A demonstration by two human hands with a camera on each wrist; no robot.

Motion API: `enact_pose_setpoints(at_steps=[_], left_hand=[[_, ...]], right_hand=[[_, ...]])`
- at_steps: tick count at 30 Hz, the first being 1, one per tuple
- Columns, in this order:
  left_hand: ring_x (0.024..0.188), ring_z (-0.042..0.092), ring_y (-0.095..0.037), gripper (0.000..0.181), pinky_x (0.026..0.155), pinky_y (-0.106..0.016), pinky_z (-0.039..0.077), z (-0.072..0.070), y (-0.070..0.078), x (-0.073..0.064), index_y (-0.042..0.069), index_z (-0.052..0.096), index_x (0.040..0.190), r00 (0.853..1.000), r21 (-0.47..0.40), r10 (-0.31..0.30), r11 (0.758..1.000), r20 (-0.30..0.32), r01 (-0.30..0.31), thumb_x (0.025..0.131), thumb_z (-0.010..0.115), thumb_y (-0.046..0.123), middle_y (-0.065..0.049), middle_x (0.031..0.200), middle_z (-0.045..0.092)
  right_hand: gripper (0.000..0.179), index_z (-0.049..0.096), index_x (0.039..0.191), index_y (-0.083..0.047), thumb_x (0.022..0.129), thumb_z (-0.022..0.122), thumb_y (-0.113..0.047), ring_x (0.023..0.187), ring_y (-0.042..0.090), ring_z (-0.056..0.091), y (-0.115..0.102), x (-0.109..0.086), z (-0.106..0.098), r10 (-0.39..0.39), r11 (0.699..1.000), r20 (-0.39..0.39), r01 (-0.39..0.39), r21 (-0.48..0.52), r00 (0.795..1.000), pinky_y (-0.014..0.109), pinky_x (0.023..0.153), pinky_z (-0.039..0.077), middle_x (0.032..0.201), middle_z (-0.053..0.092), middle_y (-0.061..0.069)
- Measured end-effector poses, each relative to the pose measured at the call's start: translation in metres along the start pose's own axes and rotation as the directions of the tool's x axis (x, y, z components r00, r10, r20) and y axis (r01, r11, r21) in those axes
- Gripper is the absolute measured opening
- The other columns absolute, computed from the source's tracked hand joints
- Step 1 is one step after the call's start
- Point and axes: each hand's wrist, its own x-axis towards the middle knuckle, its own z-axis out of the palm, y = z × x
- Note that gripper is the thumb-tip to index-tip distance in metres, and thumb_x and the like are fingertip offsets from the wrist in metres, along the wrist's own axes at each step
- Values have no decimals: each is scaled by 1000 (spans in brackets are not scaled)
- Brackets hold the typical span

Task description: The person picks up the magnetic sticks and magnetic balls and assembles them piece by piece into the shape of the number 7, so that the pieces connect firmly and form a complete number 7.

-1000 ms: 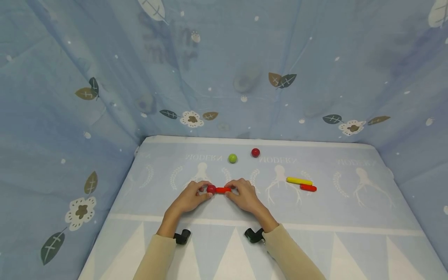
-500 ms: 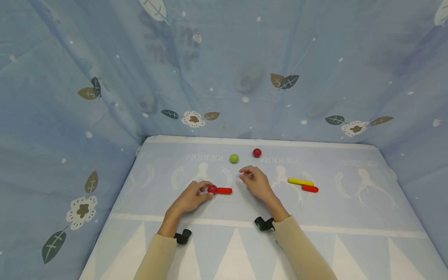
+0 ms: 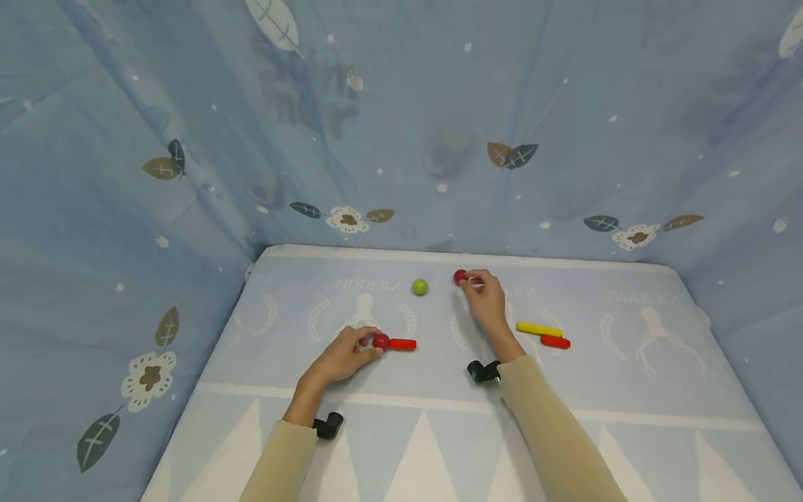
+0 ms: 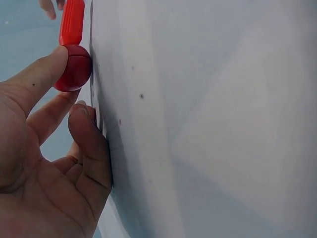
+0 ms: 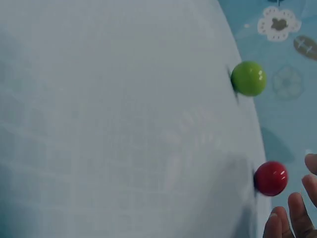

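Note:
A dark red ball (image 3: 380, 340) sits between the thumb and forefinger of my left hand (image 3: 341, 355), which pinches it low over the table. A short, bright red stick (image 3: 403, 344) points right from the ball, its end against the ball in the left wrist view. At the back, my right hand (image 3: 488, 300) reaches round the near side of a second red ball (image 3: 460, 277), fingertips right at it in the head view. In the right wrist view, that red ball (image 5: 271, 178) shows a gap from the spread fingers (image 5: 297, 210).
A green ball (image 3: 419, 286) lies left of the second red ball. On the right, a yellow stick (image 3: 539, 328) lies beside another red stick (image 3: 555, 341). Blue patterned cloth (image 3: 401, 125) hangs behind the table (image 3: 564, 383) and at its sides.
My right hand has let go of the red stick and moved back and right to the second red ball. The left hand stays on its ball.

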Motion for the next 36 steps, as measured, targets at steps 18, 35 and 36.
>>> enact_pose_setpoints(at_steps=[18,35,36], left_hand=[[79,44,-19,34,67,-35,40,2,0,-3,18,66,126,1000,12,21,1000,-11,-20,95,72,29,-5,98,49],[81,44,-20,37,68,-35,39,7,-3,-3,17,65,129,1000,6,11,1000,-13,-11,94,72,29,-4,98,49],[81,44,-20,36,68,-35,39,7,-2,-3,17,65,128,1000,9,13,1000,-12,-13,94,72,29,-4,98,49]], right_hand=[[50,58,135,-4,94,72,-27,105,32,48,16,13,12,76,995,-10,-77,-67,997,44,91,40,115,53,20],[43,62,131,-2,95,71,-23,107,34,47,18,12,14,9,989,-27,-13,-149,1000,47,89,38,112,55,23],[42,63,130,-2,95,71,-23,106,34,47,18,12,14,11,988,-28,-15,-151,1000,47,89,38,112,55,22]])
